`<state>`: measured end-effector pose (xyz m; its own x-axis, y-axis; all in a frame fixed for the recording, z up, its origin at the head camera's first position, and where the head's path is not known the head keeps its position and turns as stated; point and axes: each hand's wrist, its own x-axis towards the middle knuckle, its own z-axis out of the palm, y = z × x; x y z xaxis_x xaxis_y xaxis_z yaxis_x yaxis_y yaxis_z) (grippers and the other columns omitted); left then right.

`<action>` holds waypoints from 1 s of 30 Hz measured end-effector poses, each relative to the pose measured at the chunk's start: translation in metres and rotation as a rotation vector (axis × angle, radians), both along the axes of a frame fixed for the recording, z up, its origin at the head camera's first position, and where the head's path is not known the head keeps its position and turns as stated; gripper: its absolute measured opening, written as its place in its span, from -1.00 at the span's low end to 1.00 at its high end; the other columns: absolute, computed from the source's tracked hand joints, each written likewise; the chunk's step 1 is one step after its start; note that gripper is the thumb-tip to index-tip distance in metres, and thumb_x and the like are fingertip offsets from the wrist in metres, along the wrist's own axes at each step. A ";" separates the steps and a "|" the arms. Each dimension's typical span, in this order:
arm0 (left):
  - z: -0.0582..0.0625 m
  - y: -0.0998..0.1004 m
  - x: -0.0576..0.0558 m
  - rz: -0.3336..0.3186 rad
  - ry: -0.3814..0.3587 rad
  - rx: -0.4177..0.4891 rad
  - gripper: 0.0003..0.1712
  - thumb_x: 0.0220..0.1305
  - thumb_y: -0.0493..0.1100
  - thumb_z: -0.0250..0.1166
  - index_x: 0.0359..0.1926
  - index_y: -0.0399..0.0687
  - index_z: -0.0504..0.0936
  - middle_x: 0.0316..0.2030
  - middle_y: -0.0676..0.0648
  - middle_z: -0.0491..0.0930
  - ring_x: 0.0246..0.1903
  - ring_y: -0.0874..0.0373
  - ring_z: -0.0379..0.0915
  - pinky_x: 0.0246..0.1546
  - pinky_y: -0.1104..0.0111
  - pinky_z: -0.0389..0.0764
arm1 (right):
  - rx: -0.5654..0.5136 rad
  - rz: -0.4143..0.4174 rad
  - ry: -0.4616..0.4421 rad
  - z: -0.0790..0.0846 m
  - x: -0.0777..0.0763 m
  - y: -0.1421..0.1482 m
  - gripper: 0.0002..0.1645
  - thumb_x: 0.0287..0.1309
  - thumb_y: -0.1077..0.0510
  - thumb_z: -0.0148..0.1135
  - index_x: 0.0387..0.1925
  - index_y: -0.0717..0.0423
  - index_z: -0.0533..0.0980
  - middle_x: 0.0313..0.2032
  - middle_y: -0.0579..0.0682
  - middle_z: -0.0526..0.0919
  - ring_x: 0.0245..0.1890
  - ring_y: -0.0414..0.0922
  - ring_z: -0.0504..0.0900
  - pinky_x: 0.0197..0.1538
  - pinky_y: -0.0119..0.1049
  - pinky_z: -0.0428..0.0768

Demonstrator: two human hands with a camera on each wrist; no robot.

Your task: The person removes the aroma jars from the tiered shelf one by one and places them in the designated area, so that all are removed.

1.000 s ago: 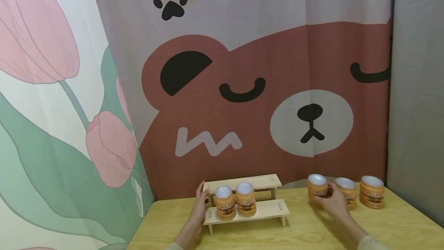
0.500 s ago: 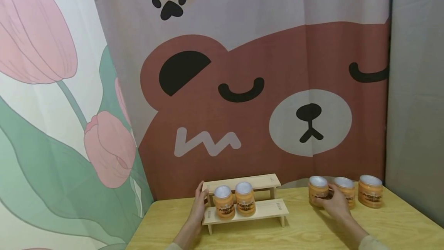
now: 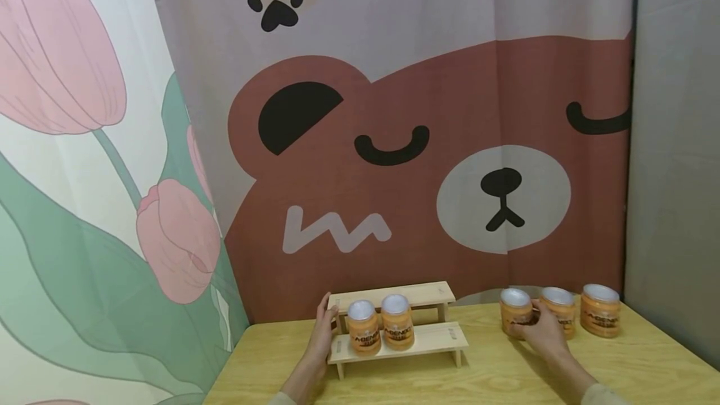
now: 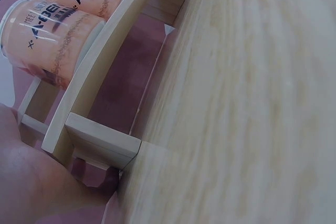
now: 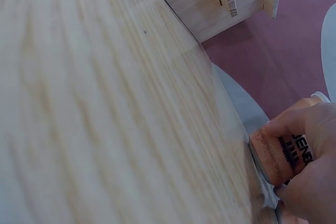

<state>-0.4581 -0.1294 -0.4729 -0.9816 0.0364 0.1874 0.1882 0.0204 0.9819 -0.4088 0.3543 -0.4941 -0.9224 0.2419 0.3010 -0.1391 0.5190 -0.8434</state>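
My left hand [image 3: 322,333] holds the left end of a two-step wooden stand [image 3: 433,337]; in the left wrist view its fingers reach behind the stand's leg [image 4: 102,137]. Two orange cans [image 3: 364,334] with silver lids and dark lettering stand side by side on the lower step, toward its left. Off to the right, my right hand [image 3: 544,332] grips another orange can [image 3: 514,312], upright at the table, thumb on its near side. The right wrist view shows that can [image 5: 274,156] with its base at the tabletop, partly covered by the hand.
Just right of the held can stands a similar can [image 3: 562,311], partly behind my hand. One more can [image 3: 600,311] is at the far right. The wooden table [image 3: 489,374] ends at a bear-print curtain [image 3: 405,205] behind; a tulip-print curtain [image 3: 180,236] hangs left.
The can in my right hand has come down slightly and a touch to the right, beside its neighbour. My left hand, the stand and the cans on it keep their places.
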 end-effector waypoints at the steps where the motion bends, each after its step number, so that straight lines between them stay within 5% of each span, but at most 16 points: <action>1: 0.000 0.000 0.000 0.001 0.000 -0.001 -0.17 0.57 0.24 -0.05 0.64 0.12 -0.13 0.52 -0.42 -0.07 0.39 -0.49 -0.02 0.31 -0.38 0.04 | -0.001 -0.003 0.002 0.000 0.001 0.000 0.22 0.03 0.09 0.57 0.42 0.62 0.01 0.23 0.62 0.32 0.18 0.47 0.40 0.13 0.28 0.46; 18: 0.002 0.000 0.002 0.009 -0.016 -0.013 -0.14 0.55 0.29 -0.07 0.65 0.13 -0.17 0.51 -0.43 -0.09 0.39 -0.50 -0.03 0.29 -0.39 0.07 | 0.049 0.017 0.039 0.004 0.005 -0.002 -0.04 0.17 0.09 0.47 0.34 0.59 0.19 0.09 0.53 0.50 0.07 0.40 0.52 0.03 0.20 0.55; 26: 0.002 0.001 0.003 -0.002 -0.011 -0.009 -0.15 0.56 0.26 -0.06 0.65 0.11 -0.17 0.53 -0.42 -0.14 0.39 -0.53 -0.05 0.31 -0.37 0.05 | 0.112 -0.062 0.195 0.013 0.009 -0.007 -0.10 0.19 0.14 0.46 0.35 0.54 0.23 0.15 0.58 0.45 0.09 0.43 0.50 0.04 0.25 0.52; 30: 0.002 0.000 0.003 0.003 -0.016 -0.013 -0.15 0.57 0.24 -0.07 0.65 0.10 -0.17 0.53 -0.42 -0.14 0.39 -0.53 -0.04 0.32 -0.35 0.06 | 0.094 -0.068 0.199 0.024 0.012 -0.012 -0.09 0.24 0.03 0.44 0.37 0.49 0.25 0.22 0.55 0.40 0.16 0.40 0.46 0.06 0.17 0.53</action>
